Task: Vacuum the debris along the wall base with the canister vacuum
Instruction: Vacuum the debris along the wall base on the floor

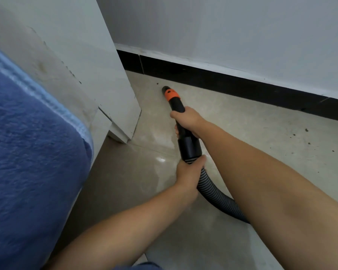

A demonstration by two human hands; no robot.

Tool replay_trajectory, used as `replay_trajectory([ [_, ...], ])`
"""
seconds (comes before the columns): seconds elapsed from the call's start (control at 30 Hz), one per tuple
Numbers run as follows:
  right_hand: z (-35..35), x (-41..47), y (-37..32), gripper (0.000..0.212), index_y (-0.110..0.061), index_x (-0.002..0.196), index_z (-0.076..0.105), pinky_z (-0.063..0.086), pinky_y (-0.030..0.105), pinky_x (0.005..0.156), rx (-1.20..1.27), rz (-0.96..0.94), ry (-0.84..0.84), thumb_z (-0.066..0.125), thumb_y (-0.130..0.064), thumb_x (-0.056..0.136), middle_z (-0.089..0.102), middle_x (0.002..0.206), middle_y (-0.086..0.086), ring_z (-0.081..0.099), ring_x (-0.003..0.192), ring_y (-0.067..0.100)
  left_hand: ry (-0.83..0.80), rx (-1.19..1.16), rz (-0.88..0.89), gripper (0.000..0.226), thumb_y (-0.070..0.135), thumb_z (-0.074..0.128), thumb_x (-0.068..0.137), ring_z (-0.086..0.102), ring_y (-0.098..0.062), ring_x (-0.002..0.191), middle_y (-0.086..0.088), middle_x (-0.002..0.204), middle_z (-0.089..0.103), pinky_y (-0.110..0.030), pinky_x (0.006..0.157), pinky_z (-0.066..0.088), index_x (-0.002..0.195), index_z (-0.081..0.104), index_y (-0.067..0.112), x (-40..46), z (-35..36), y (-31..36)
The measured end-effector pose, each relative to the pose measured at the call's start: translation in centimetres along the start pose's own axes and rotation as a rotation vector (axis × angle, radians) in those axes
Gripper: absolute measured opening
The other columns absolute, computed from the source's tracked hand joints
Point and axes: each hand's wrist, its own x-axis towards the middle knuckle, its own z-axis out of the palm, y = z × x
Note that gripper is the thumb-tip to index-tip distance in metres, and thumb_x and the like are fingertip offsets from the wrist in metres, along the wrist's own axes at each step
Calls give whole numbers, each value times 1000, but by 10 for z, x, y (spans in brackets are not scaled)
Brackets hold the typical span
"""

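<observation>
Two hands on our vacuum nozzle [175, 102].
Right hand [187, 121] grips it; left hand [189, 172] grips the hose [213, 197].

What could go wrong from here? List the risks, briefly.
1. The nozzle points toward the corner by the white cabinet, while the dark debris lies scattered far to the right near the black baseboard; it may get missed.
2. The ribbed hose passes under the right forearm, so it might snag during a rightward sweep.
3. The left hand grips right at the hose joint; pulling there might loosen it.
</observation>
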Motion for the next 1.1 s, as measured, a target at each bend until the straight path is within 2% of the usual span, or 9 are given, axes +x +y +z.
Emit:
replay_trajectory([
  [0.07,8,14,-14,21,-7,105,46,48,30,48,-39,0,-32,57,-17,90,54,65,12,53,50,22,17,-50,4,28,14,72,80,66,-28,84,-18,96,69,-40,82,55,106,64,6,6,1,14],
  [0.13,16,25,-22,25,-7,108,46,49,31,50,-62,3,-47,57,-18,89,55,66,11,55,52,23,14,-90,6,28,12,71,82,64,-26,80,-17,93,67,-40,81,55,107,63,4,11,-1,24],
  [0.27,18,30,-19,28,-8,111,47,52,33,54,-40,8,13,57,-20,88,57,69,12,56,54,24,2,-62,5,26,8,71,82,62,-27,80,-17,91,65,-41,83,55,106,63,2,17,-9,30],
  [0.4,6,12,4,26,-11,109,47,52,32,53,17,13,137,56,-21,87,57,72,12,56,53,22,-21,55,-21,26,8,70,81,64,-26,80,-18,94,69,-38,77,56,105,64,3,9,-9,10],
  [0.5,-4,-18,37,19,-13,101,47,50,31,50,82,28,186,56,-21,86,56,72,13,55,49,23,-49,157,-63,18,9,69,82,63,-24,75,-13,85,67,-33,70,53,99,64,7,-5,-12,-24],
  [0.67,-27,-74,97,17,-11,100,47,44,23,41,191,83,389,55,-20,89,56,77,16,53,48,22,-130,432,-107,14,8,70,80,62,-24,73,-11,81,67,-34,72,51,92,64,9,-29,-15,-73],
  [0.83,-61,-103,128,17,-12,99,47,47,29,47,342,112,573,56,-21,87,55,67,12,53,44,22,-266,589,-104,19,6,70,80,60,-21,76,-9,83,65,-27,69,48,97,62,8,-43,-2,-87],
  [1.0,-64,-131,145,18,-12,101,46,49,32,51,399,131,542,54,-21,88,55,65,11,53,45,22,-359,676,-209,11,4,70,80,58,-19,64,-7,69,61,-27,63,48,85,61,7,-62,-7,-94],
  [1.1,-55,-143,147,17,-12,101,47,48,30,48,443,131,464,54,-20,88,55,67,12,52,45,22,-404,706,-362,12,7,70,82,59,-16,70,-5,74,62,-25,61,49,86,60,11,-76,-16,-89],
])
